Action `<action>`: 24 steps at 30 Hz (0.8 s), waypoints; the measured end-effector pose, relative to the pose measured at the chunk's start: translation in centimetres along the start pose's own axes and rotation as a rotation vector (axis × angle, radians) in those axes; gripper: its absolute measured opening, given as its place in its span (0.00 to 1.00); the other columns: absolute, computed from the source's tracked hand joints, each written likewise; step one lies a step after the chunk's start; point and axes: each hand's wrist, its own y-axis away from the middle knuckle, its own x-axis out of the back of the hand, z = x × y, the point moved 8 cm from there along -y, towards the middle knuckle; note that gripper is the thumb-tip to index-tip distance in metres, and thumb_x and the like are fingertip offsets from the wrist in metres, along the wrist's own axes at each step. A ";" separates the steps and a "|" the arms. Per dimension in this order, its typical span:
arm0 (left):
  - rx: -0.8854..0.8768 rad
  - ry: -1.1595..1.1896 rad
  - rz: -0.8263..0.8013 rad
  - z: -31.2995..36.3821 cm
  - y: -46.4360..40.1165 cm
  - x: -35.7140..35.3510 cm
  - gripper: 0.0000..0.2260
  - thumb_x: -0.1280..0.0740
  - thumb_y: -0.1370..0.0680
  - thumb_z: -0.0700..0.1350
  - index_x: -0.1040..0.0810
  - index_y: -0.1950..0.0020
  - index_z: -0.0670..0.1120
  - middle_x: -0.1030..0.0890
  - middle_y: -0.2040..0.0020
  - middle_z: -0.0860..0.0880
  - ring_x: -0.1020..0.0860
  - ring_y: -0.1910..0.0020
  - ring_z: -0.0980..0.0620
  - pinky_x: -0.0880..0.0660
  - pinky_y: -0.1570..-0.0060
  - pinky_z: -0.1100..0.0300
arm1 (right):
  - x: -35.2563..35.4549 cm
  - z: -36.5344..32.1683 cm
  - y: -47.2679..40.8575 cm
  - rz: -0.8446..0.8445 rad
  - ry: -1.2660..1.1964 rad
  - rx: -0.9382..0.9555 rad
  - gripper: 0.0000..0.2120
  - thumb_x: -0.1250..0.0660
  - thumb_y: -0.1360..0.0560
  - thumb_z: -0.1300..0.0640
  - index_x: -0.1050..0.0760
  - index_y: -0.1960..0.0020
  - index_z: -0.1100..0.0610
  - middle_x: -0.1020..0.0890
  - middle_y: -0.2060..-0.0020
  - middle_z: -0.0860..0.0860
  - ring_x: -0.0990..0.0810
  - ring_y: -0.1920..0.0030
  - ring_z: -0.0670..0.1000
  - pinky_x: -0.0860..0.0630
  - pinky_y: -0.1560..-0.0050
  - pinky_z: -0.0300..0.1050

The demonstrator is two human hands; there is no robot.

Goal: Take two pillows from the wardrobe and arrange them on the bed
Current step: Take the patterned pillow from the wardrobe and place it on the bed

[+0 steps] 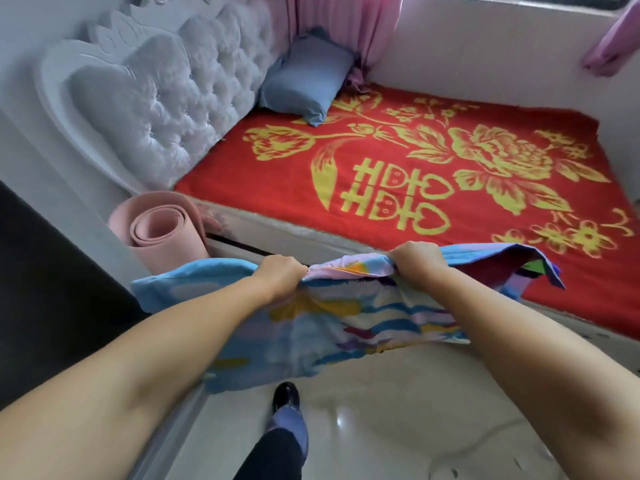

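Observation:
A flat, colourful pillow (322, 323) with blue, yellow and pink patches hangs in front of me over the floor beside the bed. My left hand (278, 273) grips its top edge near the middle, and my right hand (417, 259) grips the same edge further right. A plain blue pillow (306, 84) leans against the tufted grey headboard (166, 105) at the bed's far corner. The bed (433, 174) is covered with a red blanket with yellow flowers.
A rolled pink mat (162, 233) stands between the headboard and a dark piece of furniture (45, 299) at the left. Pink curtains (349, 26) hang behind the bed. My foot (285, 398) is on the glossy tiled floor.

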 end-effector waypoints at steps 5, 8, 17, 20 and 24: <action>0.015 0.062 0.067 -4.3 -7.0 2.7 0.11 0.42 0.22 0.43 0.23 0.44 0.47 0.19 0.44 0.43 0.21 0.46 0.41 0.31 0.57 0.55 | 3.9 2.1 -8.1 0.033 0.065 0.022 0.07 0.38 0.25 0.53 0.22 0.52 0.49 0.18 0.55 0.48 0.19 0.54 0.53 0.30 0.60 0.42; 0.016 0.089 0.101 -7.9 -11.9 4.8 0.11 0.42 0.22 0.43 0.23 0.44 0.48 0.19 0.45 0.43 0.21 0.46 0.40 0.29 0.55 0.54 | 7.1 3.1 -13.8 0.041 0.070 0.024 0.07 0.37 0.26 0.50 0.22 0.54 0.49 0.18 0.55 0.48 0.19 0.53 0.53 0.31 0.61 0.42; 0.066 0.198 0.230 -20.3 -24.2 13.0 0.09 0.39 0.24 0.45 0.22 0.47 0.47 0.18 0.47 0.42 0.21 0.49 0.39 0.34 0.61 0.55 | 19.6 5.4 -31.0 0.144 0.170 0.039 0.10 0.42 0.23 0.54 0.21 0.50 0.50 0.17 0.49 0.50 0.19 0.49 0.55 0.30 0.56 0.45; 0.106 0.234 0.238 -23.9 -28.3 14.1 0.09 0.40 0.24 0.44 0.22 0.49 0.45 0.19 0.48 0.41 0.22 0.49 0.38 0.34 0.61 0.55 | 22.6 5.7 -37.1 0.159 0.233 0.062 0.11 0.43 0.22 0.54 0.22 0.47 0.50 0.18 0.47 0.50 0.19 0.47 0.55 0.29 0.55 0.45; 0.174 0.295 0.244 -29.0 -34.5 14.6 0.10 0.39 0.24 0.45 0.23 0.46 0.46 0.20 0.46 0.41 0.22 0.48 0.39 0.33 0.59 0.55 | 25.7 5.5 -46.3 0.190 0.297 0.114 0.12 0.43 0.21 0.54 0.22 0.43 0.49 0.19 0.44 0.51 0.20 0.44 0.55 0.26 0.51 0.46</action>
